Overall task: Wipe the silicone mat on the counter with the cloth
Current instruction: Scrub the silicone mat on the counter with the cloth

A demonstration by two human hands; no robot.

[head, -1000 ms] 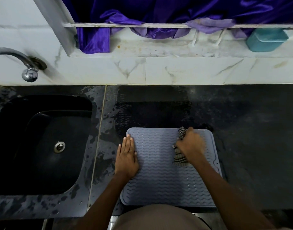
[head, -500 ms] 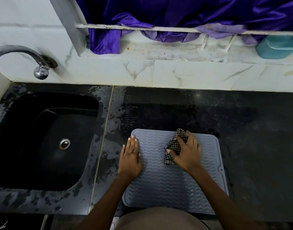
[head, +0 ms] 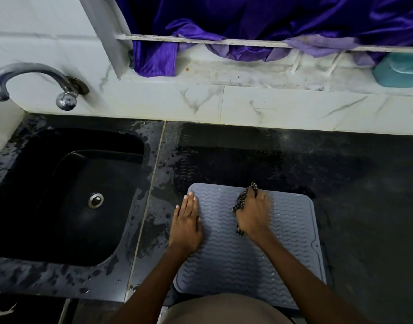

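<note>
A grey-blue silicone mat (head: 292, 232) with a wavy ribbed surface lies on the black counter near its front edge. My left hand (head: 186, 224) lies flat with straight fingers on the mat's left edge. My right hand (head: 254, 215) grips a bunched dark checked cloth (head: 243, 199) and presses it on the upper middle of the mat. Most of the cloth is hidden under that hand; ends stick out above the fingers and below the palm.
A black sink (head: 60, 195) with a metal drain is set into the counter at left, under a metal tap (head: 32, 78). The counter (head: 364, 183) around the mat is wet and streaked. A teal container (head: 398, 70) sits on the white ledge at back right, below purple fabric (head: 247, 22).
My right hand with the cloth has swept left and back across the mat's upper part and now sits near the far edge. My left hand has stayed put.
</note>
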